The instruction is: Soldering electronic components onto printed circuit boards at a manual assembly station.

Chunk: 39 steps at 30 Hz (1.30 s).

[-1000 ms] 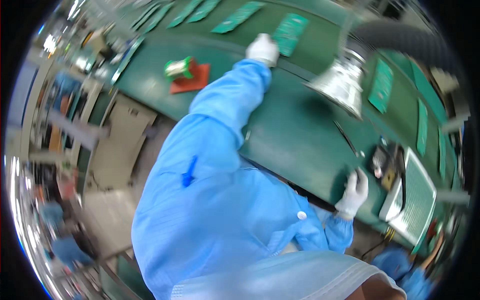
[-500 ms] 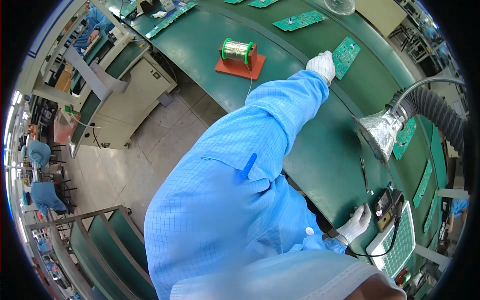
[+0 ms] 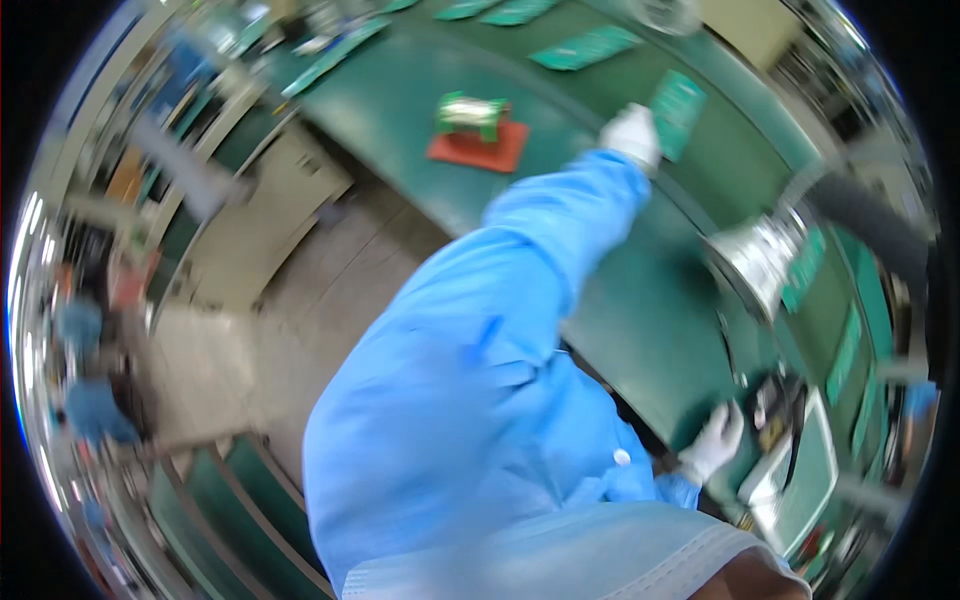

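Note:
My left arm, in a blue checked sleeve, reaches far across the green bench. Its white-gloved left hand is at the near-left edge of a green circuit board on the sunken conveyor strip. Blur hides its fingers, so whether they grip the board cannot be told. My right hand, also gloved in white, rests low at the right on the bench, fingers a little apart and holding nothing. Beside it stands a small dark device with a cable. A slim dark tool, perhaps tweezers, lies above that hand.
A solder wire spool sits on a red stand left of my left hand. A foil-wrapped fume hood on a black hose hangs over the bench's right side. More boards lie along the strip. A white-framed tray is at the lower right.
The whole view has shifted slightly and blurred. My left hand stays beside the same board, and my right hand is nearly where it was.

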### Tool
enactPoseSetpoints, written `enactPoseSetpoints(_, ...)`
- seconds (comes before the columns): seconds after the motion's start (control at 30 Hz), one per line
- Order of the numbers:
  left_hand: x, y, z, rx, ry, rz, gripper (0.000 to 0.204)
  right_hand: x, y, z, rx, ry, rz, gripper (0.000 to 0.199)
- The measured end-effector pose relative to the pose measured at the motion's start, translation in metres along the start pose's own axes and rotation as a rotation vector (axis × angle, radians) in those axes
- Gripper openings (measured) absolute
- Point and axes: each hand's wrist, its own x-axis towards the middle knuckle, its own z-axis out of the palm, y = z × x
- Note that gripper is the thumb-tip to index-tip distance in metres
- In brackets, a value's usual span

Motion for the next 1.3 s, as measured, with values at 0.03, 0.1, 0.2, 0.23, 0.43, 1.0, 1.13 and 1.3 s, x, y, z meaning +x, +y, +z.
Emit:
enactPoseSetpoints(0.03,0.001,-0.002,-0.001,0.031,-0.013,0.039,0.025,-0.003,-0.009,0.000,-0.027,-0.062,-0.038,0.030)
enactPoseSetpoints(0.1,0.009,-0.004,0.002,0.141,-0.156,-0.002,0.025,-0.010,-0.031,-0.014,-0.085,-0.153,0.069,0.026)
enactPoseSetpoints(0.2,0.016,-0.001,0.013,0.300,-0.075,0.189,0.031,-0.004,-0.071,-0.079,-0.403,-0.184,-0.519,0.025)
enactPoseSetpoints(0.23,0.018,0.001,0.016,0.034,-0.131,-0.006,0.035,0.003,-0.082,-0.109,-0.382,-0.183,-0.441,0.026)
enactPoseSetpoints(0.43,0.020,-0.011,0.032,0.121,0.040,-0.023,0.042,0.094,-0.083,-0.244,-0.312,0.304,-0.143,0.029)
enactPoseSetpoints(1.0,0.040,-0.054,0.029,0.263,0.426,-0.176,0.041,0.423,0.142,-0.354,-1.515,-0.090,0.202,0.049)
enactPoseSetpoints(1.13,0.069,-0.116,0.026,0.473,0.565,-0.092,0.052,0.481,0.167,-0.351,-1.548,-0.131,0.273,0.055)
enactPoseSetpoints(1.3,0.090,-0.170,0.026,0.620,0.575,-0.089,0.059,0.524,0.206,-0.346,-1.576,-0.100,0.352,0.065)
